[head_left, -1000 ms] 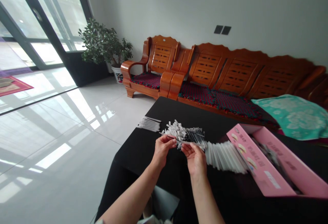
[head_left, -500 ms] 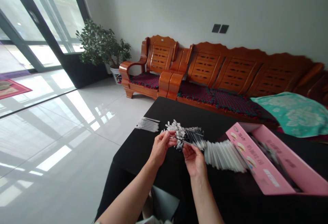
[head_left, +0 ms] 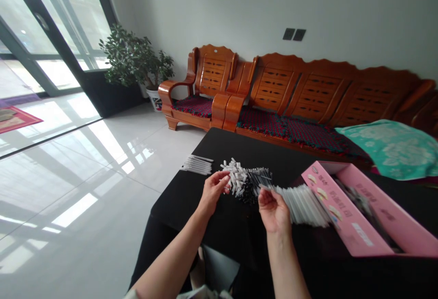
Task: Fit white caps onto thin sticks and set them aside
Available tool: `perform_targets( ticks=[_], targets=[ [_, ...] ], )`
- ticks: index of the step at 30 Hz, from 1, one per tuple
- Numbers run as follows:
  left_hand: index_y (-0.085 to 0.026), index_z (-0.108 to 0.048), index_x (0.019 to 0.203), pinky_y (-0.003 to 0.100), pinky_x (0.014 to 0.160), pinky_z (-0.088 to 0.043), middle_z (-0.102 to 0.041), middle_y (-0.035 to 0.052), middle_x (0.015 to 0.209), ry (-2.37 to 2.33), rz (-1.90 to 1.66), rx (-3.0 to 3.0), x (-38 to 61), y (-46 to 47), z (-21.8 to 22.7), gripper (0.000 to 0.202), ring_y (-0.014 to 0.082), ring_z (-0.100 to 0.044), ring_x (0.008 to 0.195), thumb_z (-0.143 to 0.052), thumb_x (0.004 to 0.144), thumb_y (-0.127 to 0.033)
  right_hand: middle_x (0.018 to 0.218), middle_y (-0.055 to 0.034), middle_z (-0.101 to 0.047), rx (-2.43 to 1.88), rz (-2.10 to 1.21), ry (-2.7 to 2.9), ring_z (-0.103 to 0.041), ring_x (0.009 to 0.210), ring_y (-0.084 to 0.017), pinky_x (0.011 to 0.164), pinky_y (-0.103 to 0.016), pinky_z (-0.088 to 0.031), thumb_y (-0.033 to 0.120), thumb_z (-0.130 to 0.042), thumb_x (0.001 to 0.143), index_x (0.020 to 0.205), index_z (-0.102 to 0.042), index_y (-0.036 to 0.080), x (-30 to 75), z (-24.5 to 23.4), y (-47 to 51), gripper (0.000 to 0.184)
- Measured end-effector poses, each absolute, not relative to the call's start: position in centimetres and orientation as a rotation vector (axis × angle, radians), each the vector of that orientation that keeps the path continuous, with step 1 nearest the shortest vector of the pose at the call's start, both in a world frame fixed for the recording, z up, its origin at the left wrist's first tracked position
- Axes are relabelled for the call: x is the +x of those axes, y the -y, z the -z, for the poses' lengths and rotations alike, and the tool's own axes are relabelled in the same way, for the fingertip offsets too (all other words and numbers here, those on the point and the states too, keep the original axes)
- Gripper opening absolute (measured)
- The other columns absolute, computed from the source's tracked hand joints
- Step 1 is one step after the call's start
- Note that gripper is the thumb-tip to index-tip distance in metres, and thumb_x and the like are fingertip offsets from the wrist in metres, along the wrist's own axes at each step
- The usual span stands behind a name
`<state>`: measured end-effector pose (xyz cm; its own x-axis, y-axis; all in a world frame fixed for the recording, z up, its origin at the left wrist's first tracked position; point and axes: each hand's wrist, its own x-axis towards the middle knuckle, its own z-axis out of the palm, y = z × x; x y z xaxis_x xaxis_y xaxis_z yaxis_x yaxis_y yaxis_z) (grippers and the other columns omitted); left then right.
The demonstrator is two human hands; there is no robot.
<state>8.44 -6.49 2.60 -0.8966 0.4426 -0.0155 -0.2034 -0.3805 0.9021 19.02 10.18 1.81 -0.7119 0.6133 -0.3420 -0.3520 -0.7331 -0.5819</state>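
Note:
My left hand (head_left: 214,190) is at the near-left edge of a heap of small white caps (head_left: 236,173), thumb and fingertips drawn together; what they pinch is too small to make out. Further right, my right hand (head_left: 274,208) is closed, palm up, with a thin pale pen barrel (head_left: 264,187) pinched at its fingertips. Behind it a row of translucent pen barrels (head_left: 304,204) fans out over the black table. Dark thin pen refills (head_left: 260,176) lie between caps and barrels, with small black pieces (head_left: 247,194) below. Several whitish pens (head_left: 197,164) lie side by side at the left.
A long pink box (head_left: 345,217) with dark contents stands on the right of the black table (head_left: 191,201). Beyond are a wooden sofa (head_left: 273,82) with a turquoise cloth (head_left: 393,148), a wooden armchair (head_left: 215,71) and a potted plant (head_left: 137,59).
My hands have moved apart: the right one went to the right with a pale barrel, while the left stayed close to the white caps. More of the heap is now visible between them.

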Motion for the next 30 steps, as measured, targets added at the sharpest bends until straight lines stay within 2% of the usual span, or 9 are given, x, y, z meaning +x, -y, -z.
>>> perform_targets(
  ticks=[3,5,7,10,13,18,24,27,30],
  targets=[
    [-0.015,-0.075,0.091,0.022,0.053,-0.045,-0.067,0.0046,0.074,-1.825,-2.198,0.405,7.8,6.3,-1.1,0.029,0.0123,-0.055,0.056,-0.078,0.069,-0.035,0.067,-0.0048,-0.075,-0.714,-2.354,0.618,-0.073,0.062,-0.015,0.062,-0.021,-0.062,0.006,-0.062,0.073,0.072,-0.07,0.013,19.9,-1.7,-12.2,0.011],
    [-0.018,-0.077,0.084,0.023,0.055,-0.044,-0.066,0.0038,0.069,-2.022,-2.082,0.523,8.2,5.8,0.1,0.017,0.0138,-0.055,0.057,-0.075,0.071,-0.03,0.066,-0.0047,-0.075,-0.725,-2.344,0.599,-0.073,0.062,-0.015,0.062,-0.021,-0.062,0.006,-0.061,0.073,0.072,-0.07,0.013,20.3,-1.5,-12.7,0.011],
    [-0.021,-0.077,0.081,0.024,0.062,-0.045,-0.066,0.0042,0.073,-2.175,-1.969,0.686,8.9,5.1,1.2,0.01,0.0153,-0.056,0.062,-0.072,0.073,-0.025,0.066,-0.0046,-0.074,-0.746,-2.349,0.578,-0.073,0.061,-0.015,0.061,-0.021,-0.062,0.006,-0.061,0.073,0.072,-0.069,0.013,20.5,-1.1,-12.7,0.011],
    [-0.024,-0.078,0.089,0.026,0.07,-0.044,-0.066,0.0051,0.081,-2.335,-1.756,0.913,9.9,3.9,2.4,0.015,0.0167,-0.057,0.068,-0.067,0.078,-0.022,0.065,-0.0045,-0.074,-0.775,-2.363,0.55,-0.073,0.062,-0.014,0.06,-0.021,-0.062,0.005,-0.061,0.073,0.071,-0.069,0.013,20.7,-0.7,-12.4,0.012],
    [-0.026,-0.076,0.098,0.027,0.073,-0.044,-0.065,0.0064,0.089,-2.426,-1.538,1.025,10.2,3.0,3.0,0.022,0.019,-0.06,0.075,-0.062,0.083,-0.021,0.065,-0.0038,-0.074,-0.77,-2.36,0.577,-0.073,0.062,-0.015,0.061,-0.021,-0.062,0.005,-0.063,0.072,0.071,-0.068,0.014,20.9,-0.1,-12.2,0.011],
    [-0.024,-0.075,0.094,0.029,0.075,-0.045,-0.064,0.0079,0.094,-2.484,-1.329,1.088,10.0,2.3,3.0,0.018,0.0207,-0.06,0.081,-0.06,0.084,-0.021,0.066,-0.0036,-0.074,-0.741,-2.357,0.63,-0.073,0.063,-0.016,0.061,-0.022,-0.062,0.007,-0.066,0.072,0.071,-0.068,0.015,21.2,0.3,-12.4,0.008],
    [-0.022,-0.077,0.088,0.029,0.072,-0.048,-0.067,0.0079,0.086,-2.349,-1.67,0.96,10.0,2.0,2.8,0.015,0.0194,-0.062,0.073,-0.064,0.08,-0.022,0.063,-0.003,-0.074,-0.81,-2.383,0.53,-0.073,0.06,-0.014,0.058,-0.021,-0.061,0.005,-0.059,0.073,0.07,-0.068,0.015,21.2,-0.6,-11.9,0.014],
    [-0.017,-0.077,0.089,0.028,0.062,-0.049,-0.067,0.0056,0.069,-1.964,-1.938,0.579,10.1,2.1,2.0,0.018,0.0167,-0.061,0.059,-0.068,0.076,-0.025,0.062,-0.0041,-0.074,-0.844,-2.396,0.519,-0.072,0.058,-0.014,0.056,-0.021,-0.061,0.005,-0.059,0.073,0.068,-0.068,0.014,21.0,-1.0,-11.2,0.014],
    [-0.012,-0.075,0.092,0.026,0.061,-0.05,-0.068,0.0054,0.067,-1.511,-2.087,0.335,10.2,2.8,0.6,0.025,0.014,-0.061,0.058,-0.072,0.073,-0.028,0.063,-0.0064,-0.074,-0.843,-2.39,0.627,-0.072,0.058,-0.016,0.055,-0.022,-0.061,0.009,-0.063,0.071,0.068,-0.069,0.013,20.5,-1.0,-10.4,0.008]
  ],
)
